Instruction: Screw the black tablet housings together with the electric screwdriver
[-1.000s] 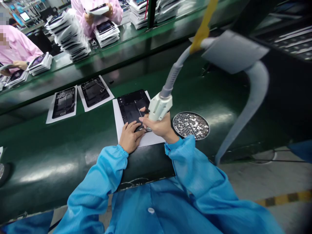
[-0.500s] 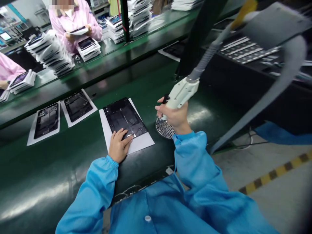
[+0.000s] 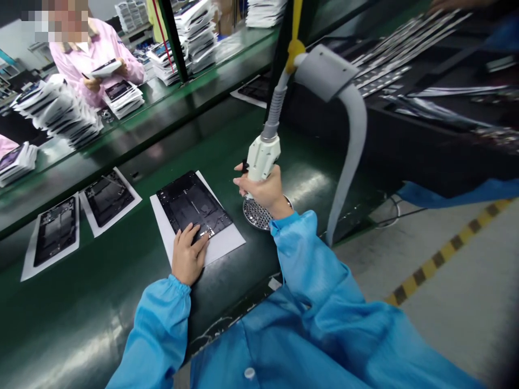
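Note:
My right hand (image 3: pixel 263 189) is closed around the white body of an electric screwdriver (image 3: pixel 264 154), whose grey corrugated hose rises from its top. The screwdriver's lower end points down over a round metal dish (image 3: pixel 256 215) with a dotted surface; my hand hides the tip. Fingers spread, my left hand (image 3: pixel 190 254) rests on the near edge of a dark tablet housing (image 3: pixel 194 202), beside small shiny parts. Under that housing lies a sheet of white paper (image 3: pixel 227 244), sticking out at its left and near sides.
Two more open tablet housings (image 3: pixel 57 229) (image 3: pixel 108 197) lie on paper to the left on the green bench (image 3: pixel 133 259). Across a ledge, a person in pink (image 3: pixel 97 59) handles a tablet beside paper stacks (image 3: pixel 60 111). A grey cable sleeve (image 3: pixel 354 140) hangs at the right.
The view has swung rightward, so the bench items appear further left. The screwdriver and its hose stand more upright, still over the dish. My left hand stays on the housing.

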Motion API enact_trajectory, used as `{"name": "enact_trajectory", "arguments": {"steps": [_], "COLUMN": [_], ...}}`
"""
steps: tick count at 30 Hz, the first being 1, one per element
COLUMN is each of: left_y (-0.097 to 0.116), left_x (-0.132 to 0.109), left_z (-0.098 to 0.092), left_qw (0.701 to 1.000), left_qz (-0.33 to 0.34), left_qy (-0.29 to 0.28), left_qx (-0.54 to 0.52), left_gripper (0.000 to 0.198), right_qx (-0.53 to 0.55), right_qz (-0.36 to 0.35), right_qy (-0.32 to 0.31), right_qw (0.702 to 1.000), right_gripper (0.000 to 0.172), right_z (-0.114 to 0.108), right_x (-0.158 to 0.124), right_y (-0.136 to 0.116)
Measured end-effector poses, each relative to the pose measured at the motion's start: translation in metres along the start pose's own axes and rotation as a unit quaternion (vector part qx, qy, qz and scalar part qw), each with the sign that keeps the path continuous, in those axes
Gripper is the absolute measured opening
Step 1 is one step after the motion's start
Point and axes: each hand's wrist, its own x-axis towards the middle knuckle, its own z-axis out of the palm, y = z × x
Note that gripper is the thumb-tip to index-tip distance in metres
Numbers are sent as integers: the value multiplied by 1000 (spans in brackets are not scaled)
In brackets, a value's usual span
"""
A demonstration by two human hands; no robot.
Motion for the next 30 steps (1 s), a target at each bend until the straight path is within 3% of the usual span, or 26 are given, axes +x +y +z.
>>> {"name": "enact_trajectory", "arguments": {"steps": [21, 26, 30], "left_y": [-5, -5, -1], "left_x": [0, -6, -10], "left_z": [0, -5, -9], "left_qw": [999, 1000, 999], "left_qz": [29, -3, -36], "left_qy": [27, 24, -12], "left_qx": [1, 14, 28], "left_gripper": [24, 23, 27], "right_qx": [-4, 6, 29], "right_qz": [40, 25, -16], "right_qy": [-13, -3, 0], "right_qw": [999, 1000, 999], "right_gripper": [24, 22, 20], "right_z": [3, 1, 6], "right_x": [1, 0, -11], "right_y": [-1, -3, -11]}}
